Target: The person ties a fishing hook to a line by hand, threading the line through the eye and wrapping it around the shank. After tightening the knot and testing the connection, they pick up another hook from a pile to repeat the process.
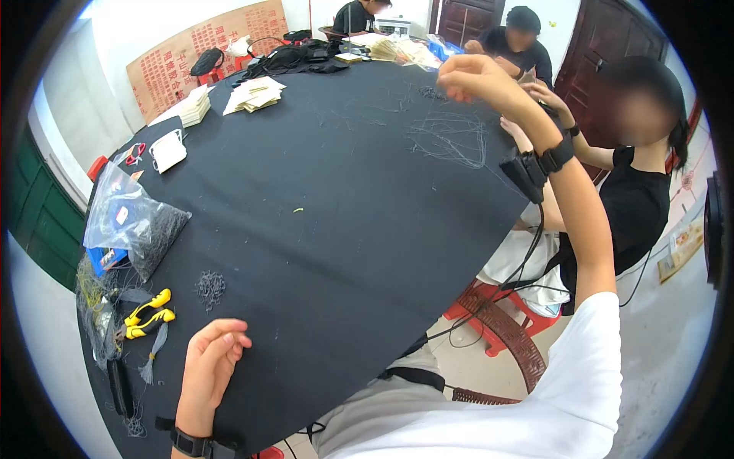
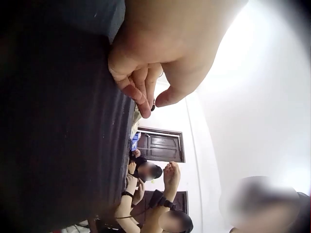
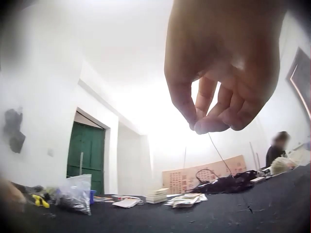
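My right hand (image 1: 478, 80) is raised over the far right part of the table, thumb and fingertips together. In the right wrist view, that hand (image 3: 214, 116) pinches a thin thread (image 3: 219, 153), which slants down towards the black tabletop. Loose grey threads (image 1: 451, 141) lie spread on the table below it. Low over the near edge, my left hand (image 1: 210, 363) has loosely bent fingers. In the left wrist view the left hand (image 2: 146, 73) shows a gap between thumb and fingers, with nothing visible in it. Beyond its fingertips lies a small heap of short grey pieces (image 1: 211, 290).
Yellow-handled pliers (image 1: 149, 314) and tangled threads lie at the left, near a clear plastic bag (image 1: 145, 222) of grey pieces. Red-handled scissors (image 1: 136, 153) and paper stacks (image 1: 254, 95) sit farther back. A person in black (image 1: 634, 176) sits close on the right.
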Tool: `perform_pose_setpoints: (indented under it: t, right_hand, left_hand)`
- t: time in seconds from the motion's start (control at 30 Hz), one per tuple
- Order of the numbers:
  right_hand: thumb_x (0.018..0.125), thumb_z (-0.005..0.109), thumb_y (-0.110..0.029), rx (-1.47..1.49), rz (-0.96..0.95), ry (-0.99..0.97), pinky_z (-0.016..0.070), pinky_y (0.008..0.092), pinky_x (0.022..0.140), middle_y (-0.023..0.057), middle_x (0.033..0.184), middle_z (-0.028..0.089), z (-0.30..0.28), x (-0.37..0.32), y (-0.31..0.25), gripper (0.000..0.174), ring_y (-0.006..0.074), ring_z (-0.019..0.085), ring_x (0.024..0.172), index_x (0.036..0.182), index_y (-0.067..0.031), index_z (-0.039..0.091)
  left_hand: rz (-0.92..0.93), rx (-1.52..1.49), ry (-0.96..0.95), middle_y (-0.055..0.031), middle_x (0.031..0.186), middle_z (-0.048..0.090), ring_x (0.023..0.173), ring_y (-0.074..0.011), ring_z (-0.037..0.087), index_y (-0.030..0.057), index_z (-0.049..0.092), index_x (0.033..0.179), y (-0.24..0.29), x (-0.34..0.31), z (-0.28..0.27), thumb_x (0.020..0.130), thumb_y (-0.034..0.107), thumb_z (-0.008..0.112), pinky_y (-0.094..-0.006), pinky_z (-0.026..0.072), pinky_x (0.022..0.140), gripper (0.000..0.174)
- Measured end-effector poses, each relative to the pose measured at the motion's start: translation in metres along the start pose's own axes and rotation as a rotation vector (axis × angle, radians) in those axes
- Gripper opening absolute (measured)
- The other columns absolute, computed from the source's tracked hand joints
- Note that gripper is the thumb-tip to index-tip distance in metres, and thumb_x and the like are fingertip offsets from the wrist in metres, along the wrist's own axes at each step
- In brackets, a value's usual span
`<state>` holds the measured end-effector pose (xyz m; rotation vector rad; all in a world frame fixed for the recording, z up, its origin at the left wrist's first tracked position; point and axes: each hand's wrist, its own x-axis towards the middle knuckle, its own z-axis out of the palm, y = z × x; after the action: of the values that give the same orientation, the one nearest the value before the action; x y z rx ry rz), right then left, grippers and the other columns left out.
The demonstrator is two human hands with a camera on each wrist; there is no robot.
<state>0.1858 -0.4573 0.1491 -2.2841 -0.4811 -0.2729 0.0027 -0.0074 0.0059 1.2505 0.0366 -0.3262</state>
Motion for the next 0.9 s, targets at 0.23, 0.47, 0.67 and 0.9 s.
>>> perform_pose_setpoints:
  t: [0.23, 0.47, 0.67, 0.9]
  right_hand:
    - [0.08, 0.061, -0.032, 0.025, 0.127, 0.19, 0.0383, 0.018, 0.057, -0.001, 0.07, 0.053, -0.056, 0.061, 0.075, 0.024, 0.0067, 0.05, 0.065, 0.084, -0.0083, 0.063]
    - [0.08, 0.06, -0.026, 0.032, 0.189, 0.29, 0.0418, 0.0216, 0.056, 0.0024, 0.074, 0.056, -0.097, 0.128, 0.165, 0.021, 0.0101, 0.051, 0.063, 0.085, -0.0047, 0.061]
    - [0.083, 0.058, -0.017, -0.911, 0.025, 0.365, 0.0495, 0.0287, 0.067, 0.0132, 0.093, 0.06, -0.135, 0.174, 0.237, 0.029, 0.0164, 0.06, 0.081, 0.109, -0.0038, 0.055]
    - [0.084, 0.053, -0.025, -0.323, 0.381, 0.453, 0.0521, 0.0355, 0.074, 0.0203, 0.109, 0.053, -0.141, 0.191, 0.237, 0.054, 0.0257, 0.06, 0.091, 0.127, 0.0033, 0.037]
  left_hand:
    - [-0.059, -0.246, -0.065, -0.015, 0.078, 0.06, 0.07, -0.0174, 0.057, -0.0095, 0.055, 0.095, -0.002, 0.007, -0.022, 0.085, 0.006, 0.05, -0.0252, 0.0465, 0.064, 0.02]
    - [-0.267, -0.373, -0.092, -0.0055, 0.078, 0.046, 0.076, -0.0168, 0.039, 0.0054, 0.046, 0.095, 0.009, 0.012, -0.035, 0.087, 0.027, 0.054, -0.0269, 0.0357, 0.064, 0.025]
    - [-0.295, -0.399, -0.01, -0.0049, 0.072, 0.044, 0.067, -0.0162, 0.038, 0.005, 0.046, 0.094, 0.005, 0.011, -0.036, 0.086, 0.028, 0.055, -0.0261, 0.0332, 0.055, 0.026]
    - [-0.292, -0.376, -0.058, -0.0056, 0.075, 0.048, 0.069, -0.0169, 0.04, 0.0037, 0.047, 0.1, 0.006, 0.02, -0.032, 0.086, 0.03, 0.056, -0.0266, 0.0353, 0.06, 0.031]
